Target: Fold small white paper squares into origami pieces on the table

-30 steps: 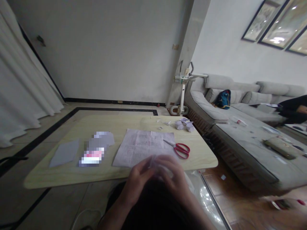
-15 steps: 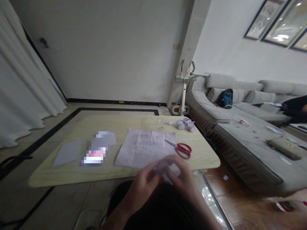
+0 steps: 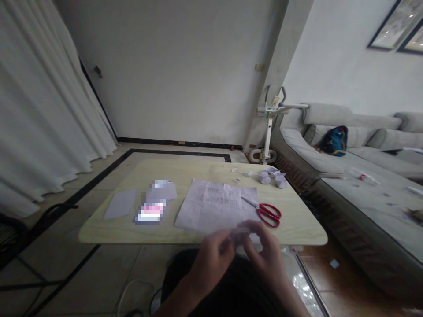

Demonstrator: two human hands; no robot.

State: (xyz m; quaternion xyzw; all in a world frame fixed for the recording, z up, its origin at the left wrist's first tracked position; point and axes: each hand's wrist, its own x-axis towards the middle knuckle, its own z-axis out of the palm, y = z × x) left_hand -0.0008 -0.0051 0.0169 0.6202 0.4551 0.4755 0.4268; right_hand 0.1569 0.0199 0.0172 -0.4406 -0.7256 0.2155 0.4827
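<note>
Over the near edge of the table, my left hand [image 3: 213, 255] and my right hand [image 3: 266, 248] meet with fingers pinched around a small piece of folded paper [image 3: 241, 236]. The paper is blurred and partly covered by my fingers, so its exact shape is unclear. Just beyond my hands lies a creased printed sheet [image 3: 211, 204], spread flat. Red-handled scissors [image 3: 268, 213] rest partly on its right side, blades pointing left and away. Several folded paper shapes [image 3: 264, 177] sit at the far right of the table, with small paper scraps [image 3: 237, 180] beside them.
The pale wooden table [image 3: 158, 235] also bears a white sheet [image 3: 119, 204] and a pixelated item [image 3: 152, 207] on its left. A grey sofa [image 3: 350, 189] with a blue bag [image 3: 335, 141] stands to the right. White curtains [image 3: 59, 110] hang at left.
The view has turned left, so the table appears further right. Both hands stay together around the folded paper, with the fingers slightly shifted.
</note>
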